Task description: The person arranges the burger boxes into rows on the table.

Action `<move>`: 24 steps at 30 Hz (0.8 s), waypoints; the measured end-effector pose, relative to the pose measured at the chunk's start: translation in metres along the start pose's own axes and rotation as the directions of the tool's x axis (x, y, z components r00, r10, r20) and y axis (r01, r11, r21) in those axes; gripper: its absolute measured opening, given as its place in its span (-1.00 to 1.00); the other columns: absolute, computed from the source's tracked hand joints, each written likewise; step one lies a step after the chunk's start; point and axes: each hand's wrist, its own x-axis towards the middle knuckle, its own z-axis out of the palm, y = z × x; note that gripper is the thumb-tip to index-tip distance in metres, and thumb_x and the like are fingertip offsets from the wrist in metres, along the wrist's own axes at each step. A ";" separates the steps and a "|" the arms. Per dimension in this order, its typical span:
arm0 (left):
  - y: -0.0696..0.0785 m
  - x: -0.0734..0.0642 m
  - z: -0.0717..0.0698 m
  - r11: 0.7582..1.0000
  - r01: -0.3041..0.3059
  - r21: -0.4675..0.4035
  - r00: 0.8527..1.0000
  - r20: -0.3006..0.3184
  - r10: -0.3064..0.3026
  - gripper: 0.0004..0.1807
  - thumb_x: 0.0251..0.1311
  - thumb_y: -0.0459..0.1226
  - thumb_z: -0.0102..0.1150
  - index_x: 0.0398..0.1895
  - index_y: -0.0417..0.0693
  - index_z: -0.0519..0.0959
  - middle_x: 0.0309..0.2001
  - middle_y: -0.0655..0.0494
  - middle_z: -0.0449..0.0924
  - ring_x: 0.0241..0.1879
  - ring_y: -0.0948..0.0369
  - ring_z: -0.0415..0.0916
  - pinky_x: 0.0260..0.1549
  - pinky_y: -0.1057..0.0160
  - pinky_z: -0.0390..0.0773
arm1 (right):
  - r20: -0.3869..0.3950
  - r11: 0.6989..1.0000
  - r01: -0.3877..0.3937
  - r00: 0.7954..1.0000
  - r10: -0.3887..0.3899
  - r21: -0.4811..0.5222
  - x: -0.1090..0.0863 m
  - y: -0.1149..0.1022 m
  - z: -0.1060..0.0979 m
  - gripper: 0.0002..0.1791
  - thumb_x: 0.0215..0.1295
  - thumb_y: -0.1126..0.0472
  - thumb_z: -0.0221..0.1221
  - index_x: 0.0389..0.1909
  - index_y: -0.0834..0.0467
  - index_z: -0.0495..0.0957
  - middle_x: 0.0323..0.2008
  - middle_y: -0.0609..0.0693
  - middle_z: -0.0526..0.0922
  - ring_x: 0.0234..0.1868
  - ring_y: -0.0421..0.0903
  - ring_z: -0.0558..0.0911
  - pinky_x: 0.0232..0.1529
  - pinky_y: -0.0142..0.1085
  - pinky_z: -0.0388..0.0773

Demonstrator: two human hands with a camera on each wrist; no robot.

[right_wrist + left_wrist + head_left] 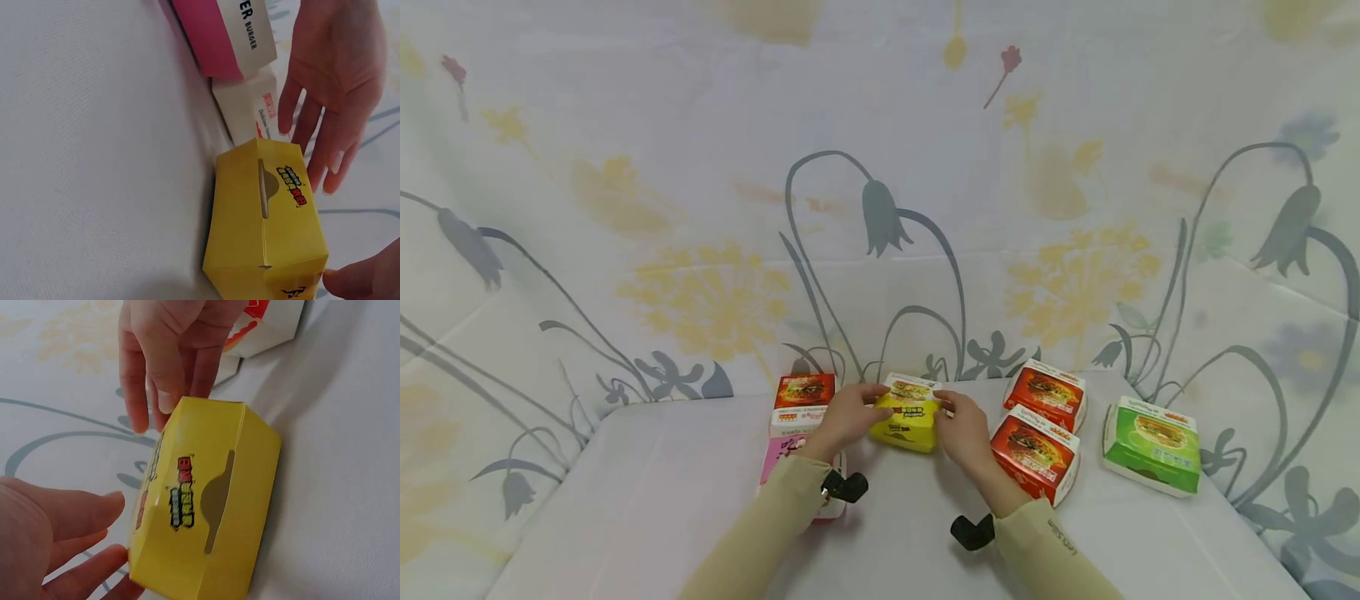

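Note:
A yellow burger box (904,433) sits on the white table between the two hands, its lid closed. My left hand (847,417) is at its left side, fingers extended; in the left wrist view that hand's fingers (94,570) reach the near corner of the box. On the opposite side is my right hand (964,427), its fingers pointing down beside the box in the left wrist view. From the right wrist, the right thumb (356,279) appears against the box's edge. Neither hand is curled round the box.
Left of the yellow box, a red and white burger box (805,393) stands behind a pink one (775,454), partly covered by the left arm. To the right are two red boxes (1037,450) and a green box (1153,450). A flowered cloth (880,100) hangs behind.

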 end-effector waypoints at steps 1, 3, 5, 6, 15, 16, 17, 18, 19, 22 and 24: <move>0.001 0.002 0.001 1.000 -0.007 0.009 1.000 -0.013 0.007 -0.57 0.21 -0.20 0.34 0.17 -0.03 0.63 0.17 -0.05 0.59 0.20 -0.04 0.46 0.17 -0.07 0.45 | -0.002 1.000 -0.006 1.000 0.006 0.009 0.000 0.000 0.000 -0.60 0.28 0.42 0.15 0.15 0.30 0.58 0.11 0.29 0.58 0.15 0.20 0.57 0.14 0.06 0.51; 0.002 0.005 0.004 1.000 -0.009 0.018 0.999 -0.039 0.009 -0.57 0.19 -0.21 0.37 0.15 -0.03 0.64 0.16 -0.05 0.60 0.20 -0.04 0.46 0.17 -0.07 0.44 | -0.001 0.999 -0.019 1.000 0.019 0.030 0.000 -0.001 0.000 -0.58 0.25 0.44 0.17 0.15 0.31 0.57 0.11 0.29 0.55 0.13 0.20 0.57 0.12 0.04 0.53; 0.002 0.007 0.007 1.000 0.006 0.017 0.998 -0.062 -0.005 -0.57 0.16 -0.22 0.40 0.13 -0.01 0.65 0.17 -0.04 0.59 0.20 -0.03 0.45 0.18 -0.07 0.43 | 0.001 0.999 -0.022 1.000 0.022 0.049 -0.001 -0.002 0.001 -0.55 0.22 0.47 0.19 0.17 0.32 0.55 0.10 0.33 0.51 0.13 0.23 0.57 0.10 0.02 0.55; 0.003 0.007 0.008 1.000 0.013 0.013 0.997 -0.070 -0.012 -0.57 0.15 -0.22 0.41 0.13 -0.01 0.65 0.18 -0.04 0.59 0.21 -0.04 0.45 0.18 -0.08 0.42 | 0.002 0.998 -0.025 1.000 0.025 0.059 -0.001 -0.002 0.001 -0.53 0.20 0.47 0.20 0.18 0.32 0.54 0.10 0.34 0.49 0.13 0.24 0.57 0.10 0.01 0.56; 0.002 0.009 0.018 0.999 0.037 0.016 0.991 -0.127 -0.034 -0.57 0.14 -0.22 0.43 0.12 0.03 0.64 0.21 -0.03 0.54 0.22 -0.04 0.42 0.20 -0.09 0.40 | 0.018 0.997 -0.048 0.999 0.047 0.067 -0.003 -0.002 0.002 -0.42 0.19 0.42 0.27 0.28 0.27 0.46 0.25 0.35 0.39 0.21 0.28 0.48 0.15 0.08 0.48; 0.002 0.009 0.018 0.999 0.038 0.017 0.991 -0.128 -0.035 -0.57 0.14 -0.24 0.43 0.11 0.04 0.64 0.22 -0.03 0.54 0.23 -0.04 0.42 0.20 -0.09 0.40 | 0.023 0.996 -0.052 0.998 0.051 0.066 -0.003 -0.002 0.002 -0.41 0.20 0.41 0.26 0.30 0.27 0.45 0.27 0.34 0.38 0.24 0.29 0.44 0.19 0.11 0.44; 0.002 0.009 0.018 0.999 0.035 0.019 0.992 -0.126 -0.032 -0.58 0.14 -0.26 0.42 0.11 0.03 0.64 0.23 -0.04 0.53 0.23 -0.03 0.41 0.20 -0.09 0.41 | 0.026 0.996 -0.060 0.998 0.058 0.070 -0.003 -0.003 0.002 -0.41 0.21 0.40 0.26 0.31 0.26 0.44 0.31 0.34 0.36 0.28 0.29 0.40 0.24 0.14 0.38; 0.002 0.008 0.018 0.999 0.036 0.022 0.992 -0.122 -0.033 -0.58 0.14 -0.27 0.42 0.11 0.04 0.64 0.24 -0.04 0.52 0.24 -0.03 0.41 0.20 -0.09 0.40 | 0.027 0.995 -0.062 0.998 0.060 0.072 -0.003 -0.003 0.002 -0.40 0.21 0.40 0.25 0.32 0.26 0.43 0.33 0.34 0.34 0.31 0.30 0.36 0.27 0.16 0.33; 0.002 0.008 0.018 0.999 0.035 0.021 0.992 -0.118 -0.032 -0.58 0.14 -0.28 0.41 0.11 0.04 0.64 0.24 -0.04 0.52 0.23 -0.03 0.41 0.20 -0.08 0.40 | 0.027 0.995 -0.063 0.998 0.062 0.075 -0.003 -0.003 0.003 -0.39 0.22 0.40 0.24 0.33 0.26 0.42 0.35 0.34 0.31 0.35 0.31 0.32 0.31 0.18 0.27; 0.003 0.008 0.016 0.999 0.031 0.025 0.995 -0.099 -0.028 -0.57 0.14 -0.31 0.40 0.11 0.06 0.64 0.25 -0.05 0.51 0.21 -0.03 0.41 0.18 -0.08 0.41 | 0.017 0.996 -0.052 0.999 0.050 0.075 -0.002 -0.002 0.003 -0.37 0.20 0.42 0.22 0.35 0.28 0.40 0.40 0.36 0.26 0.41 0.32 0.23 0.38 0.19 0.13; 0.003 0.008 0.016 0.999 0.029 0.035 0.996 -0.086 -0.026 -0.57 0.15 -0.32 0.38 0.13 0.08 0.64 0.26 -0.05 0.50 0.21 -0.02 0.41 0.18 -0.09 0.41 | 0.017 0.995 -0.053 0.999 0.052 0.079 -0.001 -0.001 0.004 -0.36 0.19 0.44 0.21 0.35 0.28 0.39 0.40 0.35 0.27 0.42 0.31 0.22 0.39 0.17 0.12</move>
